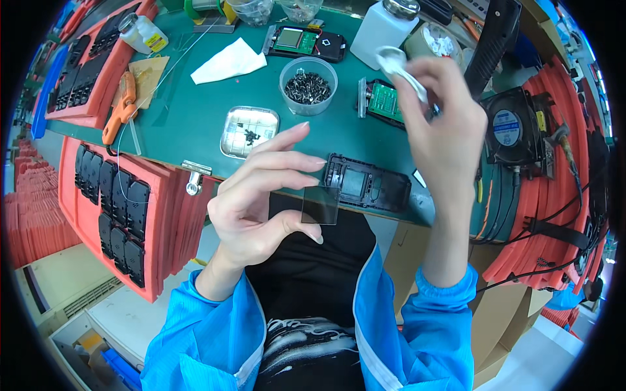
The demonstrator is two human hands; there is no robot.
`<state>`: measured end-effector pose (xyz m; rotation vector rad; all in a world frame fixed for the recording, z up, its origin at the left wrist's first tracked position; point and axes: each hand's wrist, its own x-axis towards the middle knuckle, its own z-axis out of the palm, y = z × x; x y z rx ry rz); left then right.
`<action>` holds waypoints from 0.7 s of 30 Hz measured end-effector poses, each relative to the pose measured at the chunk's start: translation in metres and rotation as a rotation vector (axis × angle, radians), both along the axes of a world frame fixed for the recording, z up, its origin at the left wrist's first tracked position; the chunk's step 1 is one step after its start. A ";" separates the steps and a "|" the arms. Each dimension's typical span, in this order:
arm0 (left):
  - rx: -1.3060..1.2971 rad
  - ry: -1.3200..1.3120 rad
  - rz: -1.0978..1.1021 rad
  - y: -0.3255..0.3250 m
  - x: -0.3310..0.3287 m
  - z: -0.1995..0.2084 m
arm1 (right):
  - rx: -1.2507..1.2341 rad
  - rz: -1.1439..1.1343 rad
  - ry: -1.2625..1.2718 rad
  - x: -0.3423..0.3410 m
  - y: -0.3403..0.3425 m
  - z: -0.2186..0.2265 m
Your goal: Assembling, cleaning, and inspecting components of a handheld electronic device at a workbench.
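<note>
— Hands up over the green bench mat point(195, 124), both in blue sleeves. What's the left hand point(261, 202) got?

— Small clear square panel point(320, 205), pinched by its edge between thumb and a fingertip. The other fingers point(287, 140) fan out above it, long and spread.

— And where's that panel sitting?

— In the air, just off the thumb tip, right in front of the black device housing point(368, 186) lying flat at the mat's near edge. Not touching it.

— Right hand point(443, 124)?

— Raised higher, fingers curled together around a white wipe point(401, 68) that sticks out past the fingertips. Grip closed on it.

— What's beyond those fingertips?

— White pump bottle point(385, 26) just behind the wipe, and a green circuit board point(385, 101) just below it. To the right of the knuckles, a small black fan point(512, 127).

— Beyond the left fingers?

— A square metal tin point(249, 130) with a few dark bits inside, near the index tip. Farther out, a round clear tub of screws point(308, 85), then a folded white cloth point(228, 62). Off to the left of the wrist, red trays point(124, 208) loaded with black covers.
</note>
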<state>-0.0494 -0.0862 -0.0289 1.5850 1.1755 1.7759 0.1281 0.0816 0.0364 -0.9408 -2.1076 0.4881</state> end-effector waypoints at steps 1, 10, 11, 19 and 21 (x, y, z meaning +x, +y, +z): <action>0.004 0.000 0.002 0.000 -0.001 0.001 | 0.004 0.002 0.000 -0.010 0.010 -0.002; 0.013 -0.001 0.035 0.001 -0.004 0.006 | 0.523 0.197 -0.013 -0.072 0.061 -0.024; 0.013 0.003 0.045 0.001 -0.005 0.007 | 0.549 0.226 -0.163 -0.074 0.064 -0.025; -0.005 -0.002 0.081 0.001 -0.011 0.004 | 0.306 0.186 -0.052 -0.023 0.012 0.002; -0.023 0.001 0.082 0.003 -0.011 0.002 | 0.075 0.212 0.010 -0.003 -0.017 0.010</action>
